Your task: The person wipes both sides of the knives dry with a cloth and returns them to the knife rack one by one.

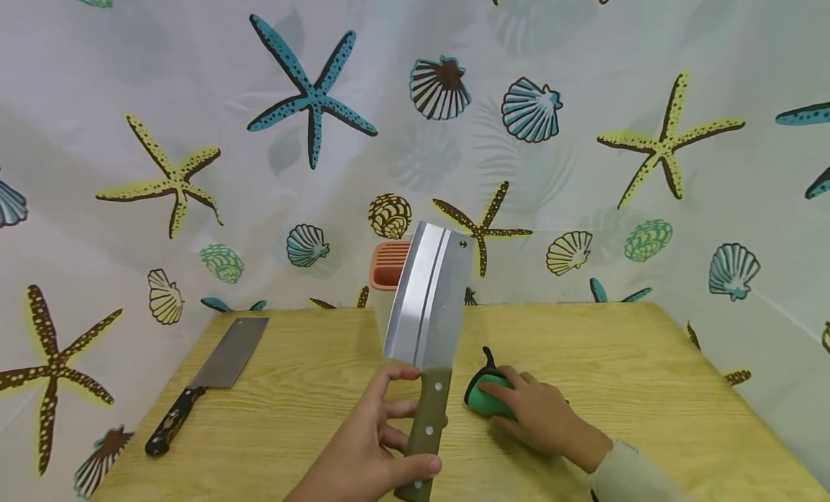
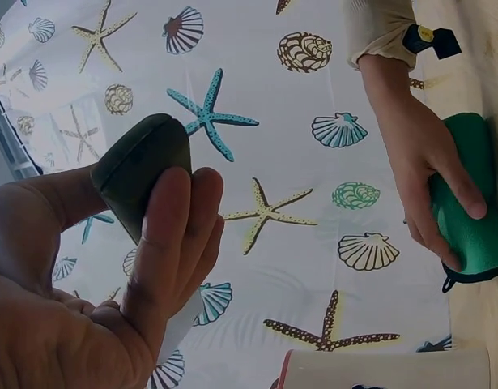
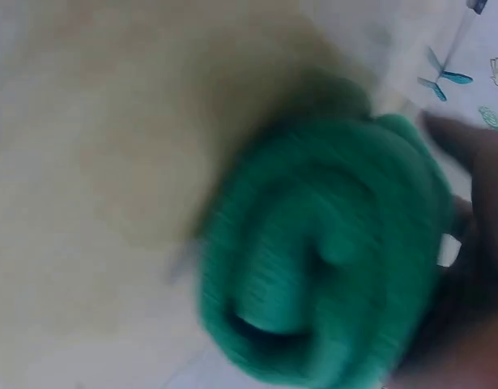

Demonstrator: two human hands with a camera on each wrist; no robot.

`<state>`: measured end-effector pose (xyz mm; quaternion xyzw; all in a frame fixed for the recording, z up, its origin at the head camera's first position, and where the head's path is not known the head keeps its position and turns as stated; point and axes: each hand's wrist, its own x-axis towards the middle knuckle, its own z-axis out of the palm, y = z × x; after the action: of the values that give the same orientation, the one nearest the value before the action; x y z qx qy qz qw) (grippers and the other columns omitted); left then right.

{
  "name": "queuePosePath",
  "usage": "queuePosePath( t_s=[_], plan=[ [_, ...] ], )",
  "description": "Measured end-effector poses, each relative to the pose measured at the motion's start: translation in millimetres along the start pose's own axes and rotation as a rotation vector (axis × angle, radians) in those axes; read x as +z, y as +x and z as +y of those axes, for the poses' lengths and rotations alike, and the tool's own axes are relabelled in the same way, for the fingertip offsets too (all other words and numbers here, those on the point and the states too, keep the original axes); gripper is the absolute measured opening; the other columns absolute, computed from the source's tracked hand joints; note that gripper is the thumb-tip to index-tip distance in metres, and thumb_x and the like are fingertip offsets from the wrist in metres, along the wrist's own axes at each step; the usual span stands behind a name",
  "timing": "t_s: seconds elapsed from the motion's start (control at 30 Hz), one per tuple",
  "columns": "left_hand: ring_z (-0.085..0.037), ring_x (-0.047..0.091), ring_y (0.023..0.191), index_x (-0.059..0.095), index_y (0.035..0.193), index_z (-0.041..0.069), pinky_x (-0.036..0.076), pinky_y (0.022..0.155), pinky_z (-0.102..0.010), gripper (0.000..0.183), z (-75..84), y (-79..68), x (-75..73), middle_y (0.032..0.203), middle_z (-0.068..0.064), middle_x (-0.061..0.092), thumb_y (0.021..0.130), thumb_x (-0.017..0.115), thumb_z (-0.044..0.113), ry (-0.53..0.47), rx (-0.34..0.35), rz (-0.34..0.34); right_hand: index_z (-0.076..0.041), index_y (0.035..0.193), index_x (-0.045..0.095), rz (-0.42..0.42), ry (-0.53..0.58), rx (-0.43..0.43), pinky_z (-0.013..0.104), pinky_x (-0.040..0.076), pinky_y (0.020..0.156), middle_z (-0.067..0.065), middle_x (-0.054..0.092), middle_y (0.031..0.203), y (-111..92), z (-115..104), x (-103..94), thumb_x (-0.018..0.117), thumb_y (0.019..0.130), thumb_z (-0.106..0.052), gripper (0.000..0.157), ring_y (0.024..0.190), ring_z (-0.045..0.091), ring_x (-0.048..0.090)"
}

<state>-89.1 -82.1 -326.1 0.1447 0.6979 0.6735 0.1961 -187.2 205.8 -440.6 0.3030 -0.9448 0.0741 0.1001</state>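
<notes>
My left hand grips a cleaver by its olive-brown riveted handle, the broad steel blade pointing up above the table. In the left wrist view the handle's dark butt end shows between thumb and fingers. To the right, my right hand holds a rolled green cloth with black edging and a small black loop, low at the tabletop. The right wrist view shows the spiral end of the rolled cloth, blurred, with the fingers along one side.
A second cleaver with a dark patterned handle lies on the left of the wooden table. Behind the raised blade stands a pale knife block with an orange slotted top, partly hidden. A curtain printed with starfish and shells hangs behind.
</notes>
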Motion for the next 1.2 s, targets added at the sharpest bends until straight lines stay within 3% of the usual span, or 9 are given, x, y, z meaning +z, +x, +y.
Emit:
queuePosePath(
  t_s=[0.13, 0.37, 0.6, 0.77, 0.97, 1.2],
  plan=[
    [-0.028, 0.075, 0.085, 0.03, 0.137, 0.02, 0.063, 0.073, -0.043, 0.077, 4.9, -0.2, -3.4, 0.131, -0.022, 0.065, 0.082, 0.081, 0.004, 0.023, 0.005, 0.02, -0.015, 0.144, 0.051, 0.001, 0.055, 0.054, 0.044, 0.059, 0.068, 0.014, 0.058, 0.135, 17.6, -3.1, -19.4, 0.058, 0.096, -0.056, 0.064, 0.105, 0.032, 0.067],
    [-0.019, 0.073, 0.085, 0.056, 0.126, 0.008, 0.062, 0.072, -0.033, 0.042, 15.4, -0.4, -16.5, 0.13, -0.023, 0.059, 0.089, 0.076, 0.016, 0.139, 0.091, -0.023, -0.014, 0.152, 0.039, 0.021, 0.167, 0.108, 0.052, 0.059, 0.078, 0.015, 0.052, 0.144, 81.1, -11.9, -68.3, 0.049, 0.102, -0.051, 0.063, 0.119, 0.035, 0.063],
    [-0.013, 0.069, 0.082, 0.064, 0.118, -0.002, 0.061, 0.067, -0.03, 0.031, 34.8, 6.2, -31.8, 0.117, -0.013, 0.065, 0.091, 0.071, 0.013, 0.18, 0.16, 0.012, -0.01, 0.159, 0.023, -0.004, 0.41, 0.165, 0.057, 0.045, 0.109, 0.016, 0.034, 0.161, 134.7, -4.9, -83.8, 0.045, 0.104, -0.05, 0.071, 0.133, 0.038, 0.054],
    [-0.008, 0.061, 0.075, 0.064, 0.115, -0.003, 0.058, 0.064, -0.028, 0.027, 51.2, 15.1, -37.3, 0.108, -0.004, 0.067, 0.09, 0.067, 0.009, 0.21, 0.207, 0.058, -0.015, 0.16, 0.022, -0.031, 0.471, 0.15, 0.056, 0.043, 0.112, 0.013, 0.03, 0.164, 145.2, 1.7, -83.1, 0.044, 0.105, -0.05, 0.069, 0.135, 0.039, 0.053],
    [-0.012, 0.059, 0.079, 0.059, 0.116, -0.006, 0.062, 0.06, -0.038, 0.027, 79.8, 27.9, -48.7, 0.106, -0.001, 0.067, 0.096, 0.06, 0.011, 0.179, 0.263, 0.009, -0.022, 0.159, 0.025, -0.039, 0.415, 0.191, 0.057, 0.05, 0.103, 0.007, 0.038, 0.161, 147.8, 0.9, -87.6, 0.042, 0.103, -0.057, 0.069, 0.13, 0.035, 0.058],
    [-0.02, 0.056, 0.09, 0.055, 0.122, 0.005, 0.063, 0.064, -0.046, 0.029, 105.1, 38.6, -52.9, 0.112, -0.009, 0.062, 0.102, 0.048, 0.025, 0.184, 0.226, -0.012, -0.022, 0.159, 0.024, -0.045, 0.393, 0.192, 0.054, 0.055, 0.093, 0.009, 0.045, 0.157, 147.0, 0.5, -88.6, 0.042, 0.103, -0.056, 0.068, 0.126, 0.033, 0.061]
  ],
)
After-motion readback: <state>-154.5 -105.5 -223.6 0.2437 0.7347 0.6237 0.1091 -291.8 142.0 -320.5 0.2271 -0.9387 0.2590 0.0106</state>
